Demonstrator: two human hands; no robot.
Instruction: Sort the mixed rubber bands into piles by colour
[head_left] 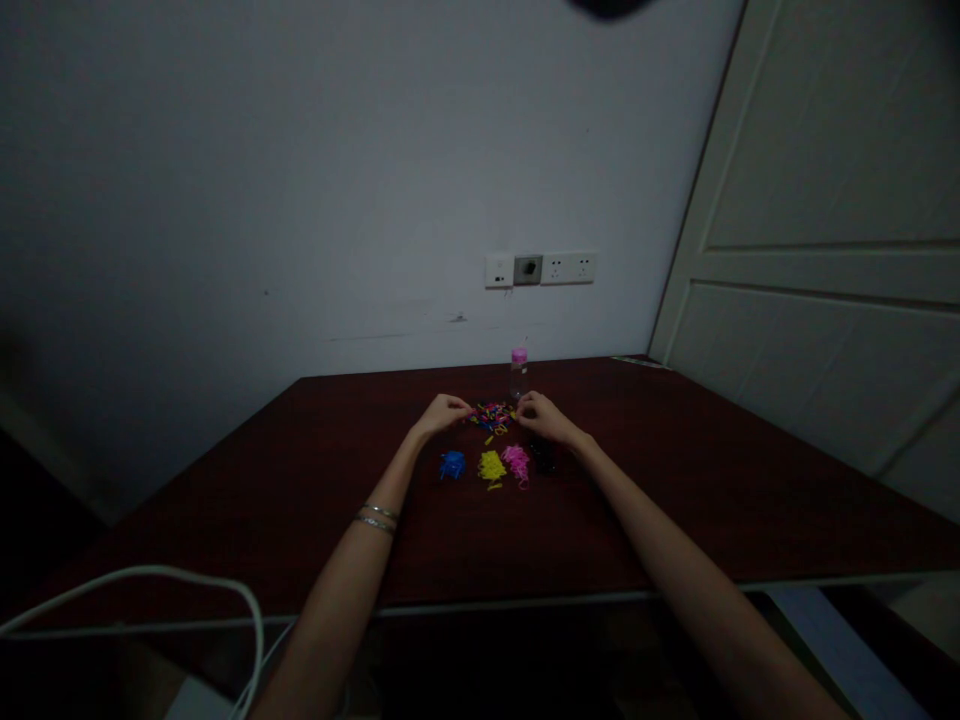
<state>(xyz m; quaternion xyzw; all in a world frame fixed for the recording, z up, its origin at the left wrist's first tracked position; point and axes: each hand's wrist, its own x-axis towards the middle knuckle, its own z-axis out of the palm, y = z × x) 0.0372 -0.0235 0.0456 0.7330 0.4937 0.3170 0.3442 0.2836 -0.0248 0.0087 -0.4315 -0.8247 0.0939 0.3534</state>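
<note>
A mixed heap of small rubber bands [491, 416] in several colours lies on the dark red table [300, 480]. At its left edge is my left hand [444, 412], thumb and fingers pinched together by the bands. My right hand [546, 417] comes in from the other side, its fingertips also closed at the heap's right edge. Whatever either pinch holds is too small to make out. Nearer me lie separate piles of blue bands [452, 464], yellow bands [492, 466] and pink bands [516, 462]. A dark pile [543, 458] sits below my right hand, hard to see.
Behind the heap stands a clear bottle [519, 378] with a pink lid. Wall sockets [568, 268] are above the table's back edge. A white cable [172, 571] loops over the front left edge. A pale panelled door [817, 250] rises at the right.
</note>
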